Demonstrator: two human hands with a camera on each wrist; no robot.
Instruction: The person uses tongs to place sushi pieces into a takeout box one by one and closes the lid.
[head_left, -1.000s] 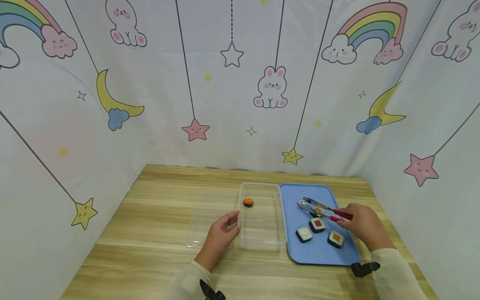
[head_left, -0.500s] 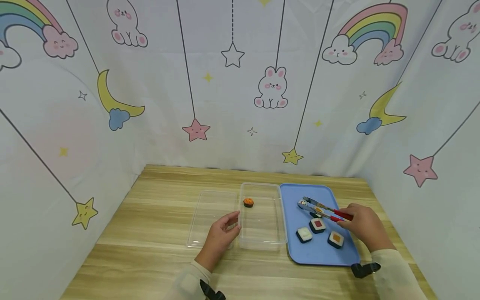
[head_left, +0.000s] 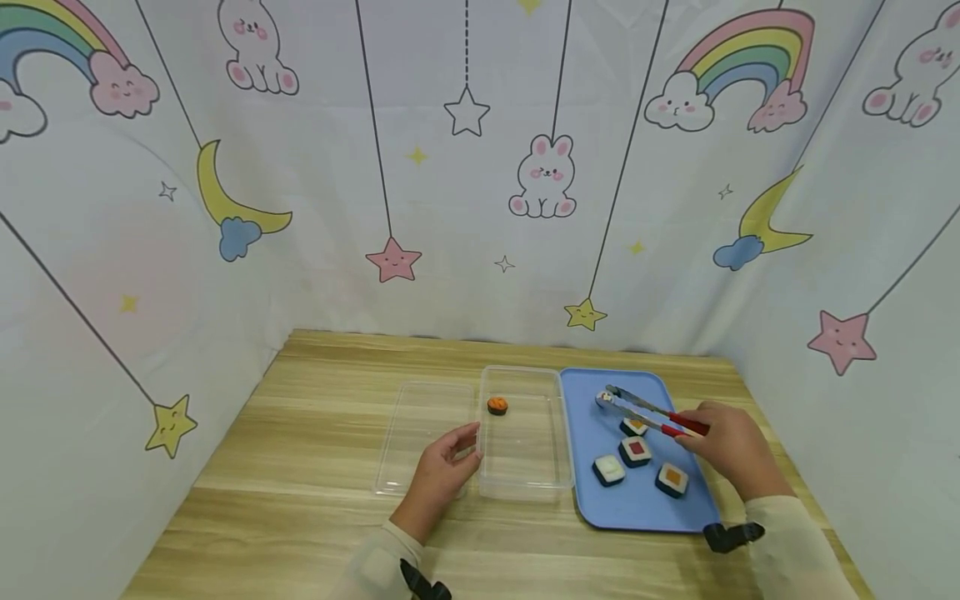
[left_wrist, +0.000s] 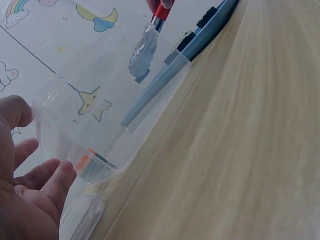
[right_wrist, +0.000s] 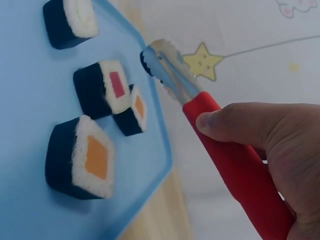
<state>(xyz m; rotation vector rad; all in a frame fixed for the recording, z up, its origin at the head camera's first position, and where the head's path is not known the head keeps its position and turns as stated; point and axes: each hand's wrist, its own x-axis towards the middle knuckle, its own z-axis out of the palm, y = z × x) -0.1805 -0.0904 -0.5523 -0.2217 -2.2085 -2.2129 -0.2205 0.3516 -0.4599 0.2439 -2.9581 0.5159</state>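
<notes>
My right hand (head_left: 731, 442) holds red-handled metal tongs (head_left: 652, 410) above the far part of the blue tray (head_left: 600, 512). A small dark-sided sushi roll (right_wrist: 146, 61), largely covered by the metal, sits at the tips of the tongs. Below lie several sushi pieces: one white-topped (head_left: 608, 470), one red-centred (head_left: 635, 451) and two orange-centred, the nearer (head_left: 671, 479) by the tray's right side. My left hand (head_left: 442, 471) touches the left wall of a clear plastic box (head_left: 525, 486), fingers loosely bent. Inside the box is an orange-topped sushi piece (head_left: 497, 406).
A clear lid (head_left: 397, 450) lies flat left of the box, partly behind my left hand. The tray stands against the box's right side. Behind the wooden table (head_left: 300, 500) hangs a patterned white curtain (head_left: 450, 192).
The tongs have risen slightly with the small roll at their tips, uncovering more of the far orange-centred piece. My left hand and the box stay put.
</notes>
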